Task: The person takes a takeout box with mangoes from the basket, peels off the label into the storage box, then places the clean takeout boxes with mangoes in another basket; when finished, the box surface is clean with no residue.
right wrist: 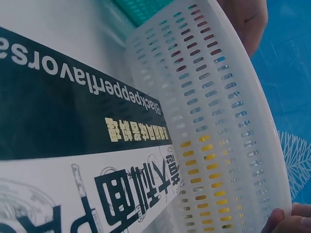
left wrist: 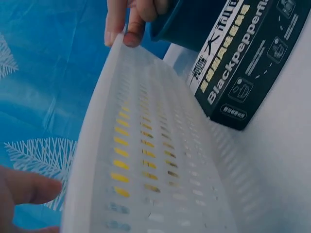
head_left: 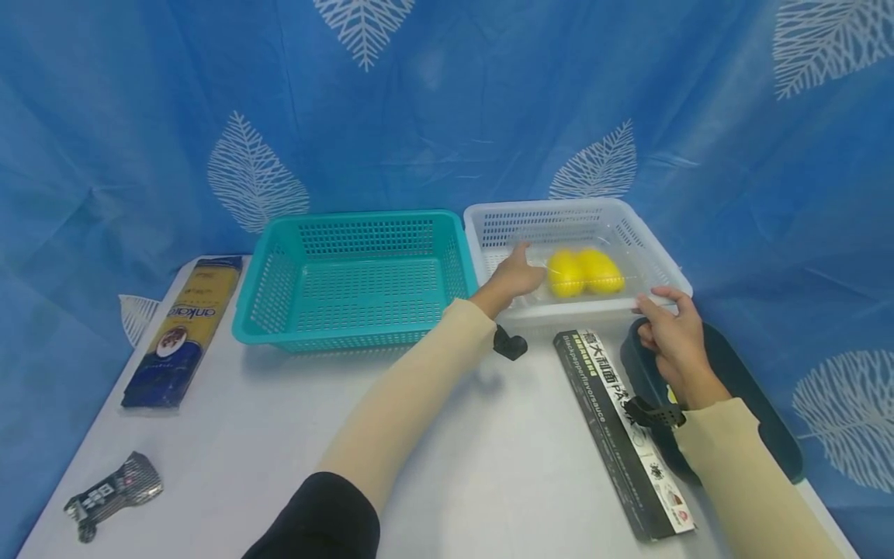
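A white basket [head_left: 580, 310] stands at the back right, with two yellow lemon-like fruits [head_left: 585, 273] in a clear plastic container inside it. My left hand [head_left: 515, 273] reaches over the basket's left front, index finger and thumb spread apart beside the container. In the left wrist view, the thumb [left wrist: 34, 188] lies straight past the rim, while part of that hand is cut off. My right hand [head_left: 673, 338] pinches the basket's right front corner between thumb and fingers. The right wrist view catches only those fingertips [right wrist: 286, 222] at the rim.
Left of the white basket stands a teal basket [head_left: 279, 338]. A long pasta box [head_left: 625, 435] lies in front, beside a dark blue-green tub [head_left: 754, 396] partly under my right arm. At the far left are a pasta packet [head_left: 183, 334] and a crumpled dark wrapper [head_left: 115, 493].
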Demonstrator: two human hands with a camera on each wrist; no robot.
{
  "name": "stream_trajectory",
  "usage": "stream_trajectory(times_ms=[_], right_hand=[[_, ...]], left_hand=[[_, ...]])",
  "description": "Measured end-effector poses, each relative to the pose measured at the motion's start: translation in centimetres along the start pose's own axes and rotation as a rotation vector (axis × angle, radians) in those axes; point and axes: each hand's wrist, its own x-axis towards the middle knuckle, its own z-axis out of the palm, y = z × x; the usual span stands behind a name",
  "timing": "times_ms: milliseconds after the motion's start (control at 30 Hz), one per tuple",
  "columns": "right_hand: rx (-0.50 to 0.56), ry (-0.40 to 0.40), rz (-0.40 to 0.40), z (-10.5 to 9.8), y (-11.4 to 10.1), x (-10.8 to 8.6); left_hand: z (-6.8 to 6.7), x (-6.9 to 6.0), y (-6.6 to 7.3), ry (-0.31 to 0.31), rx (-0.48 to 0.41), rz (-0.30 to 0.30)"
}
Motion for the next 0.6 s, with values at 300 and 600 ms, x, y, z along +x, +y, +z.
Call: stream_trajectory(times_ms=[300, 600], right_hand=[[-0.428, 0.073, -0.140, 0.1, -0.1, 0.2], [-0.709, 0.173, -0.676, 0.5, -1.3, -3.3]], left_hand=[[-2.6, -4.3, 0.9, 0.147, 0.043, 0.303], [-7.9, -11.6, -2.2, 0.171, 0.226, 0.566]])
